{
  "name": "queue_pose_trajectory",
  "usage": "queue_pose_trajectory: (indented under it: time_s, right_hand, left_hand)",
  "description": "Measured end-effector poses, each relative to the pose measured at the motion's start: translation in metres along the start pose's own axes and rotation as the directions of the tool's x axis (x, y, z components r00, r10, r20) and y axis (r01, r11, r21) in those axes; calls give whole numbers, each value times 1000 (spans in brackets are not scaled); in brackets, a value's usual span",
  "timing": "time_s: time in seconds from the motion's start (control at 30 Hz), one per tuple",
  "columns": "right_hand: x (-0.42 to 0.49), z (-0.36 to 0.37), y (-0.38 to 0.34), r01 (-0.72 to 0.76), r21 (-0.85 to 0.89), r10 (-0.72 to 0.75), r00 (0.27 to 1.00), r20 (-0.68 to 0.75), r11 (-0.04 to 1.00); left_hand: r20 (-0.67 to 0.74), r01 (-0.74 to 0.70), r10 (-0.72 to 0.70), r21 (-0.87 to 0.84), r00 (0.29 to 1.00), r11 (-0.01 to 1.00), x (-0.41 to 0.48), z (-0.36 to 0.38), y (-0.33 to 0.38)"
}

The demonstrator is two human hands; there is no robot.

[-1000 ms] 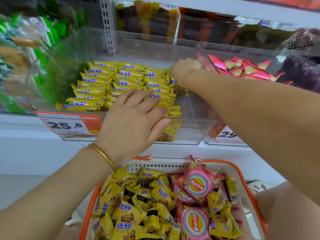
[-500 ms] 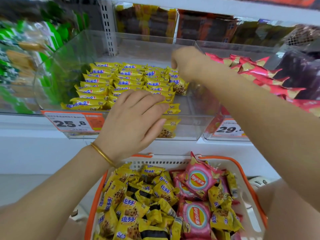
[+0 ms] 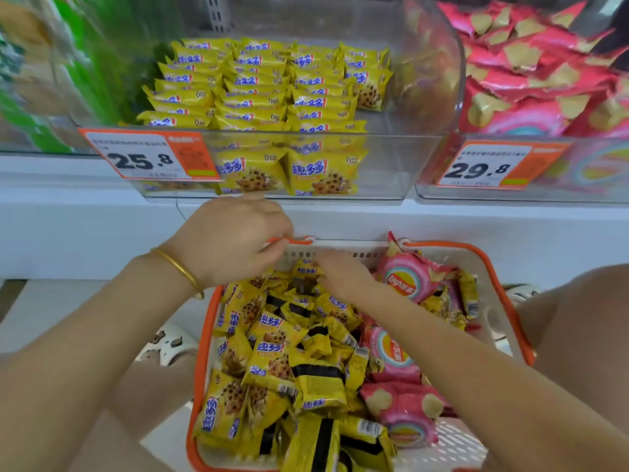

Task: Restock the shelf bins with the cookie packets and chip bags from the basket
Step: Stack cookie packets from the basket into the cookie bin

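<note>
**Back to the basket for more**

Cookie packets (image 3: 272, 338) heap in the basket (image 3: 204, 335) at lower centre, chip bags (image 3: 408, 277) to their right. Both hands have dropped from the bin (image 3: 391, 165) above. The right hand (image 3: 340, 274) reaches among the packets and the left hand (image 3: 231, 240) curls near the far rim. I cannot tell whether either grips anything. Another load looks next.

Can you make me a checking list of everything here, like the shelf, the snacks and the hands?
Surface: white shelf holds two clear bins.
Job's things: cookie packets in rows in left bin; chip bags fill right bin; basket below holds loose packets and pink bags.
Clutter: price tags 25.8 and 29.8 on bin fronts.
Fingers: left hand, with bangle, by basket's far rim; right hand among loose packets; grip of either unclear.
Cables: nothing seen.
Surroundings: blurred green packs at left; sandals on floor.
</note>
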State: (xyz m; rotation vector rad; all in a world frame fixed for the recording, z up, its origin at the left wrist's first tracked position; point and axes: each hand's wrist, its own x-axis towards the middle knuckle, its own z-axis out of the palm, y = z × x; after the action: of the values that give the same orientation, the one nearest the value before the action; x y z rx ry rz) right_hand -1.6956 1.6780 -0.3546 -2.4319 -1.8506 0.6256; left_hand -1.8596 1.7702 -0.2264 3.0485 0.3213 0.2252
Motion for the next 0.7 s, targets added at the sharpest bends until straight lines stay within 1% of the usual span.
queue_pose_trajectory:
  time_s: [0.13, 0.27, 0.37, 0.43, 0.5, 0.53, 0.57, 0.6, 0.63, 0.67, 0.7]
  right_hand:
    - [27, 44, -9, -81, -98, 72, 993, -93, 992]
    - [39, 62, -11, -154, -203, 118, 977, -180, 967]
    - [40, 61, -7, -134, -213, 89, 974, -208, 968]
    - [34, 54, -5, -69, -173, 21, 964, -265, 982]
    - [23, 44, -3, 21, -52, -37, 942, -334, 998]
    - [15, 37, -3, 53, 63, -28, 934, -356, 997]
    - [4, 27, -3, 68, 209, 11, 934, -358, 976]
    - [-7, 17, -4, 64, 361, 65, 941, -332, 930]
    - [-19, 6, -6, 32, 511, 127, 954, -272, 859]
    - [-29, -5, -8, -24, 652, 197, 961, -194, 758]
    - [-39, -16, -9, -93, 769, 265, 959, -102, 632]
  left_hand:
    - [2, 24, -24, -30, 1000, 999, 6, 4, -4]
    - [4, 35, -34, -44, 999, 998, 11, 7, -10]
    - [6, 10, -10, -53, 1000, 999, 12, 8, -9]
    - [-15, -33, 32, -43, 999, 999, 15, 5, -7]
    - [-96, -72, 71, -8, 993, 997, 17, -1, -2]
    - [-158, -72, 74, 20, 985, 997, 19, -4, 1]
    - [-228, -63, 71, 43, 971, 997, 20, -7, 6]
    - [-303, -55, 69, 56, 950, 997, 22, -11, 12]
    - [-379, -56, 76, 62, 922, 996, 23, -15, 17]
    - [-446, -67, 92, 73, 890, 995, 26, -19, 21]
    - [-498, -79, 115, 93, 859, 993, 29, -22, 23]
